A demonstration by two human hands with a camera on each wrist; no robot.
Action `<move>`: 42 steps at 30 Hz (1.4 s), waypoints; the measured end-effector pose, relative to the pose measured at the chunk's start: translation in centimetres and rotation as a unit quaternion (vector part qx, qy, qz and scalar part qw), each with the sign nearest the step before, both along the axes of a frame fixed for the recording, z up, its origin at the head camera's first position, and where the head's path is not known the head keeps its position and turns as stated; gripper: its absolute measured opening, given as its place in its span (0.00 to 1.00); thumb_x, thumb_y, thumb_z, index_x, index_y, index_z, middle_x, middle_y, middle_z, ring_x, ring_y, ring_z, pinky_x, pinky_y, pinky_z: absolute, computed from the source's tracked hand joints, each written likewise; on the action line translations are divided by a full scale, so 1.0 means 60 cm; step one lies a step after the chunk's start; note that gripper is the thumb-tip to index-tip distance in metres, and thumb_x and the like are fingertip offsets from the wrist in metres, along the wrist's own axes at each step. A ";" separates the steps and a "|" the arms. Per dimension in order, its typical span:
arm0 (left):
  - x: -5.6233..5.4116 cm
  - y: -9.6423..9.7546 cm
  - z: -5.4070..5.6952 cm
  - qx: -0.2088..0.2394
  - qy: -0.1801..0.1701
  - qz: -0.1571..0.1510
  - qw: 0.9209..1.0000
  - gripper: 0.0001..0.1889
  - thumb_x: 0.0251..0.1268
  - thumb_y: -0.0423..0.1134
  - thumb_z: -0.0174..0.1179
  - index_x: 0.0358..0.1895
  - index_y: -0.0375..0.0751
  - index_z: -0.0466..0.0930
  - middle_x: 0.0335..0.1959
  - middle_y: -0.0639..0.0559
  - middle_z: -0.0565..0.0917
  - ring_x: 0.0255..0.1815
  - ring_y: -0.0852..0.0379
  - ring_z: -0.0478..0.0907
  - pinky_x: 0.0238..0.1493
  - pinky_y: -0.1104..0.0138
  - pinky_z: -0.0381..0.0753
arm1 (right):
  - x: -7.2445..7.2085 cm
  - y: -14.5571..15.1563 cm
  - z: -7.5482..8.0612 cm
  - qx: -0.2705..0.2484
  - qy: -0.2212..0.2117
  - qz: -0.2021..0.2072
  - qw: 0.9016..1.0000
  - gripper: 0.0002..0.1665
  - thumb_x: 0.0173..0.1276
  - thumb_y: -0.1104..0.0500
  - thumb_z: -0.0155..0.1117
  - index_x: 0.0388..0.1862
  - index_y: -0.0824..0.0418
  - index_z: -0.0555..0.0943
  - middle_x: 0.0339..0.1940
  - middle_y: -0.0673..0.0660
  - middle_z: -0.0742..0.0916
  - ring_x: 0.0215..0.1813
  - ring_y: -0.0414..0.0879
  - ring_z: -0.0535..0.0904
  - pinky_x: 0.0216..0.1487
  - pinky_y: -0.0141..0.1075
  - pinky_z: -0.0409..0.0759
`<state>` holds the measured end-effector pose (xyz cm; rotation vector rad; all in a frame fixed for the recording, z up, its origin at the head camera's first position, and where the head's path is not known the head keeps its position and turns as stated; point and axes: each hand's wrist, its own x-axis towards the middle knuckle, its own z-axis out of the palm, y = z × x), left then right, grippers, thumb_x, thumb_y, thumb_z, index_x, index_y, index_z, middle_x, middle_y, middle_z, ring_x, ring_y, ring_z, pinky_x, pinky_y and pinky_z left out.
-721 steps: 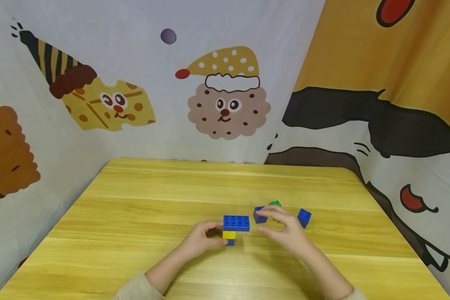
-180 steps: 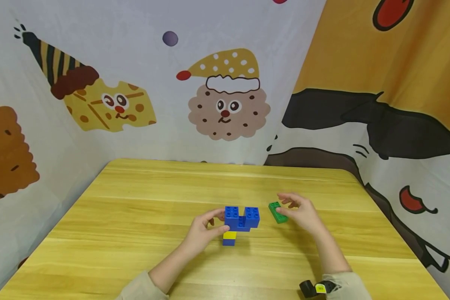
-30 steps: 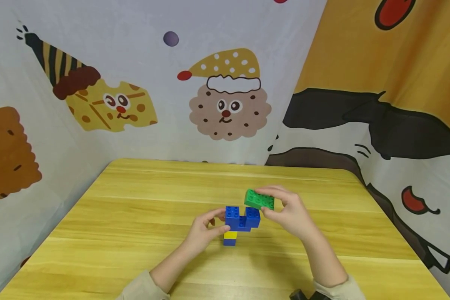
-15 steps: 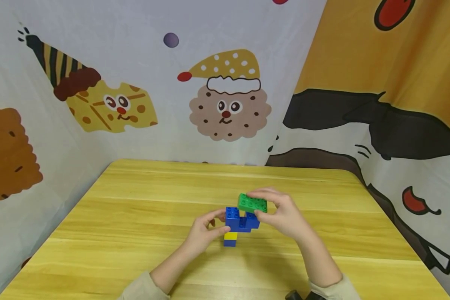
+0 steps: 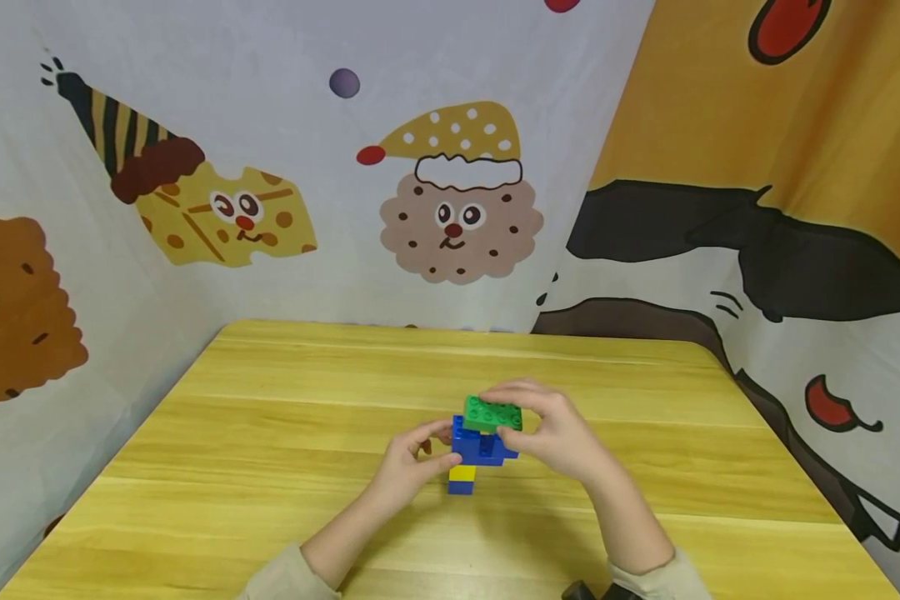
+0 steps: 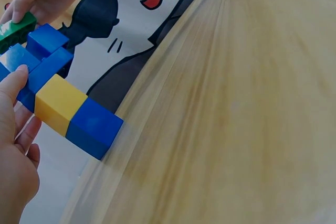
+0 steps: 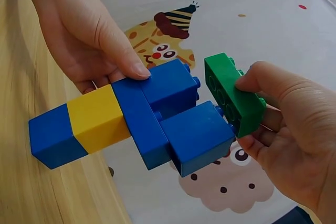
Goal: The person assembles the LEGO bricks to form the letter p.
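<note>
A brick tower stands on the table: a blue brick [image 7: 58,137] at the bottom, a yellow brick [image 7: 98,119] on it, then a long blue brick [image 7: 142,124] lying across. Two blue bricks [image 7: 199,132] sit on the long one with a gap between them. My left hand [image 5: 408,462] holds the tower's upper left side, thumb on the blue bricks. Between thumb and fingers, my right hand [image 5: 558,429] pinches a green brick [image 5: 487,414], studs up. In the right wrist view the green brick is close over the two upper blue bricks, slightly tilted.
The wooden table [image 5: 307,375] reaches back to a printed cloth [image 5: 292,292] with cartoon figures. At the front edge, a black object [image 5: 618,592] shows by the right sleeve [image 5: 660,575].
Six seconds ago the green brick lay on the table; my right hand has since lifted it and moved it left over the tower. Before that, two blue bricks were added on top.
</note>
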<state>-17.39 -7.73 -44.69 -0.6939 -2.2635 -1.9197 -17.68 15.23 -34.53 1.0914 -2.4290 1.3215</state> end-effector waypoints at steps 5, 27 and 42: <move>0.001 0.000 -0.001 0.005 0.003 -0.007 1.000 0.19 0.60 0.37 0.67 0.55 0.43 0.80 0.40 0.54 0.81 0.46 0.39 0.73 0.44 0.61 0.67 | -0.001 -0.004 -0.002 0.005 -0.004 0.009 1.000 0.25 0.56 0.70 0.69 0.54 0.57 0.82 0.53 0.50 0.83 0.57 0.46 0.75 0.53 0.47 0.76; 0.002 0.000 0.000 0.004 -0.014 -0.003 1.000 0.20 0.59 0.40 0.67 0.56 0.46 0.80 0.41 0.56 0.81 0.47 0.41 0.73 0.45 0.61 0.66 | -0.003 -0.010 -0.004 0.016 -0.040 0.019 0.999 0.23 0.59 0.68 0.69 0.54 0.57 0.82 0.53 0.51 0.83 0.57 0.48 0.76 0.51 0.43 0.77; 0.022 0.002 0.043 -0.011 -0.018 -0.003 1.000 0.20 0.60 0.30 0.65 0.56 0.31 0.78 0.41 0.49 0.81 0.47 0.34 0.71 0.44 0.58 0.67 | -0.005 -0.011 -0.007 0.015 -0.058 0.024 0.998 0.21 0.62 0.65 0.68 0.55 0.58 0.82 0.53 0.51 0.83 0.56 0.48 0.77 0.49 0.41 0.78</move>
